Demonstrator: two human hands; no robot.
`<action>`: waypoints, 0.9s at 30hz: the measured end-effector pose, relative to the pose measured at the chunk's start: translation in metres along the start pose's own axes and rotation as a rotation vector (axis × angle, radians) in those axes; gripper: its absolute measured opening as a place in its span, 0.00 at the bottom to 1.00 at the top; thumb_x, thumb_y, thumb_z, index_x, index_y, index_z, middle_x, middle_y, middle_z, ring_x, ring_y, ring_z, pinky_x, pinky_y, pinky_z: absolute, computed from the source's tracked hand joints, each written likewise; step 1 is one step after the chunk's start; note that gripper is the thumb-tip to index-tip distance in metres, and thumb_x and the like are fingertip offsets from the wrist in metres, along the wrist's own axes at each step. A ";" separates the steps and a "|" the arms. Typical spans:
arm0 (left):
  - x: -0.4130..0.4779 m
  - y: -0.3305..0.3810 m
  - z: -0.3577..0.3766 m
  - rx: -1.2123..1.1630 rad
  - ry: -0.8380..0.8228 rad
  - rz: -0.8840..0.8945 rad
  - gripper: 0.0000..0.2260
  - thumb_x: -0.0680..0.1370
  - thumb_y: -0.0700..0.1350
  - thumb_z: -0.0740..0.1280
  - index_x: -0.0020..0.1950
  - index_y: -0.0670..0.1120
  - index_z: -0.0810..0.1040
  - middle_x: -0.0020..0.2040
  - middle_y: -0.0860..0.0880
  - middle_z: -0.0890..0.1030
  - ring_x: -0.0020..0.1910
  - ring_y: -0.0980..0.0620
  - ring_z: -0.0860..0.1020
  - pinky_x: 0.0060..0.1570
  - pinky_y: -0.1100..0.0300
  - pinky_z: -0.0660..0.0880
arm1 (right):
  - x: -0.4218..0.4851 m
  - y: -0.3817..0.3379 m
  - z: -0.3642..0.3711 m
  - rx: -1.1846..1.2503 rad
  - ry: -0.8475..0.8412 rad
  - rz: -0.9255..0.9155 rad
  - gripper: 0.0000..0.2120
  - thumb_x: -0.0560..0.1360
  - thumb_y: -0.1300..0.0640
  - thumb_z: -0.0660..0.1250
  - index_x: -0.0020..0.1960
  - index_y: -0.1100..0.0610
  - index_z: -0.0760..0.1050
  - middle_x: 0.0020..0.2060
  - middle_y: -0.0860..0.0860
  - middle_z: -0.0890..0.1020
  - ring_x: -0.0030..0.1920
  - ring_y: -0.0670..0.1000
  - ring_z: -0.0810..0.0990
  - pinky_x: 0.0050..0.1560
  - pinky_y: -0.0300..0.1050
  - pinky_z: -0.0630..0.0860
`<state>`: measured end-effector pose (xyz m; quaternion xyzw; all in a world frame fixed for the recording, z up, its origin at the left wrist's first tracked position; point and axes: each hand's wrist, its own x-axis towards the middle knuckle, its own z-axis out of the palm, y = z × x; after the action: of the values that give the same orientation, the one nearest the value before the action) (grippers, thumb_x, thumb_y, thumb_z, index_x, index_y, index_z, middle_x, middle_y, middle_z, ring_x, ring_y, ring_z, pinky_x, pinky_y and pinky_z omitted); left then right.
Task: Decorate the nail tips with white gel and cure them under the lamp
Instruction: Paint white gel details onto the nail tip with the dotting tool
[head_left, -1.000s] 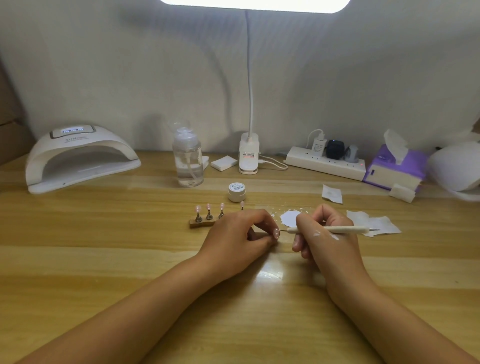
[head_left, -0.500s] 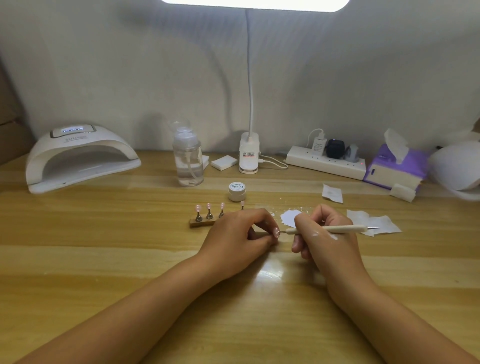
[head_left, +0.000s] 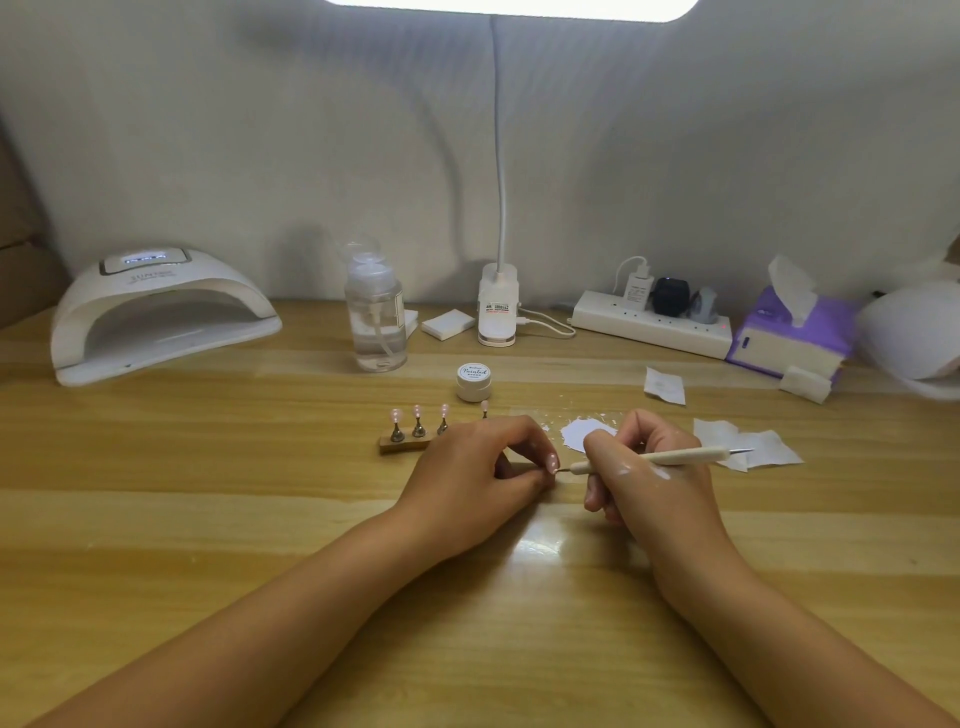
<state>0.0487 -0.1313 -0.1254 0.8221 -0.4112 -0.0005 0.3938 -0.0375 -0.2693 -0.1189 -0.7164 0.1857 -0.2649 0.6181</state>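
Working at a wooden desk (head_left: 208, 519) with a pump bottle (head_left: 375, 317) at 11 o'clock from the hands, roughly two-thirds full of clear liquid, and a small white gel jar (head_left: 474, 382) at 12 o'clock, lid on, contents hidden. Flanked at 2 o'clock by a purple tissue pack (head_left: 789, 338), one sheet poking up from its slot. Pinching a pink nail tip (head_left: 552, 461) with the left hand (head_left: 478, 467), fingers curled, knuckles up. Gripping a dotting tool (head_left: 675, 458) pen-fashion in the right hand (head_left: 649, 473), white smears across its back, metal point touching the pinched tip or just short of it; cannot tell which. Set at 10 o'clock, just beside the left hand: spare tips (head_left: 417, 413) upright on a wooden stand (head_left: 405, 444); well beyond, also at 10 o'clock, the nail lamp (head_left: 156, 317), display lit.
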 end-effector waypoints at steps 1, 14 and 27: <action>0.000 0.000 0.000 0.000 0.002 0.000 0.10 0.74 0.45 0.72 0.40 0.60 0.77 0.41 0.64 0.81 0.32 0.60 0.76 0.35 0.67 0.66 | 0.000 0.000 0.000 0.003 -0.002 0.001 0.14 0.70 0.63 0.67 0.30 0.56 0.65 0.21 0.57 0.77 0.23 0.48 0.68 0.31 0.42 0.64; 0.000 -0.002 0.002 -0.007 0.012 -0.004 0.09 0.74 0.45 0.72 0.41 0.60 0.77 0.42 0.64 0.81 0.32 0.60 0.77 0.37 0.66 0.68 | -0.002 -0.003 -0.004 0.154 0.074 0.005 0.12 0.74 0.65 0.65 0.34 0.57 0.67 0.21 0.54 0.76 0.20 0.45 0.69 0.21 0.34 0.65; 0.000 -0.003 0.004 -0.029 0.134 0.039 0.06 0.73 0.44 0.72 0.43 0.57 0.79 0.45 0.63 0.81 0.36 0.60 0.79 0.37 0.68 0.69 | 0.001 0.005 -0.004 -0.053 0.151 -0.172 0.09 0.83 0.47 0.60 0.47 0.51 0.68 0.31 0.48 0.80 0.38 0.47 0.86 0.35 0.47 0.77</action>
<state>0.0490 -0.1324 -0.1298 0.8063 -0.3999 0.0564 0.4321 -0.0385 -0.2739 -0.1234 -0.7238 0.1764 -0.3650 0.5583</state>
